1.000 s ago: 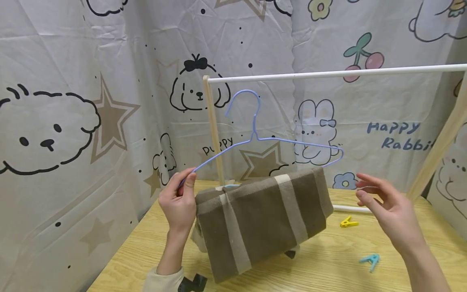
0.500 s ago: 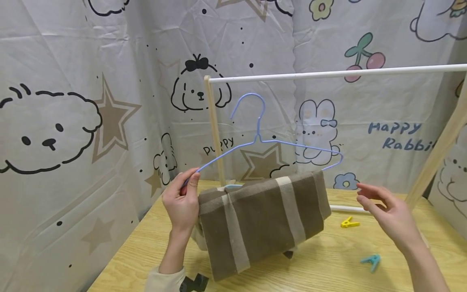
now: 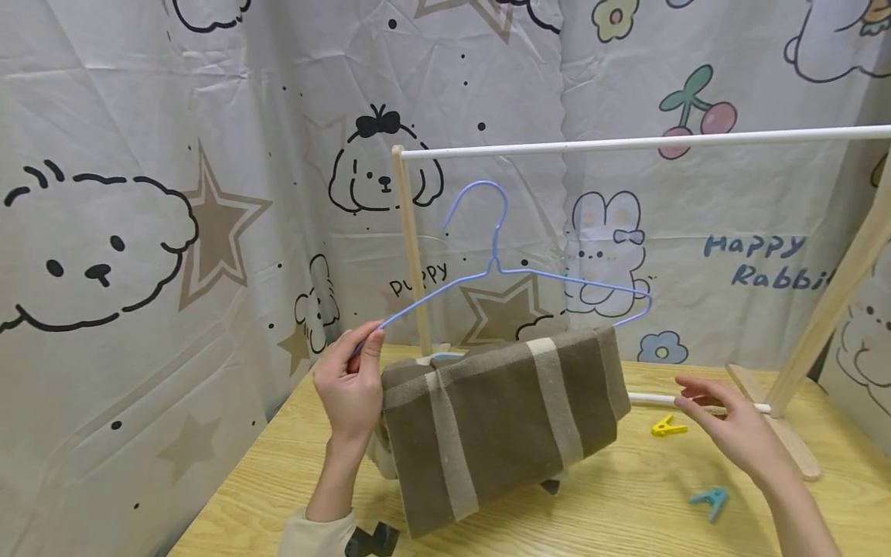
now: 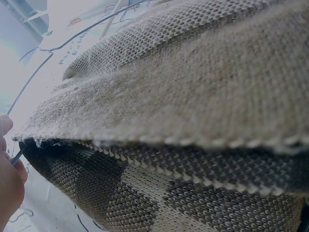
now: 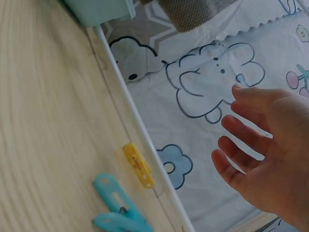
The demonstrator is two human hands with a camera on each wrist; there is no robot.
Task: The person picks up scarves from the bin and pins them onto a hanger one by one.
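My left hand [image 3: 351, 391] grips the left end of a blue wire hanger [image 3: 494, 267], whose hook points up and to the left. Over the hanger's lower part hangs a folded brown knit cloth [image 3: 501, 425] with pale stripes, perhaps a scarf; it fills most of the left wrist view. Off to the right of the cloth, my right hand [image 3: 738, 425] is in the air, holding nothing, its fingers apart and loosely bent in the right wrist view. Nearest to it are a yellow clothespin [image 3: 668, 426] and a turquoise clothespin [image 3: 710, 503], both lying on the table.
Behind the hanger stands a rack with a white top rail [image 3: 626, 144] and wooden legs [image 3: 835, 286]. Its white lower bar [image 3: 654, 398] runs low near the table [image 3: 626, 518]. A pale green container [image 5: 99, 9] shows in the right wrist view. Printed curtains surround the table.
The hanger and cloth have shifted slightly right and down with my left hand. My right hand has lowered a little toward the table, its fingers still free of anything.
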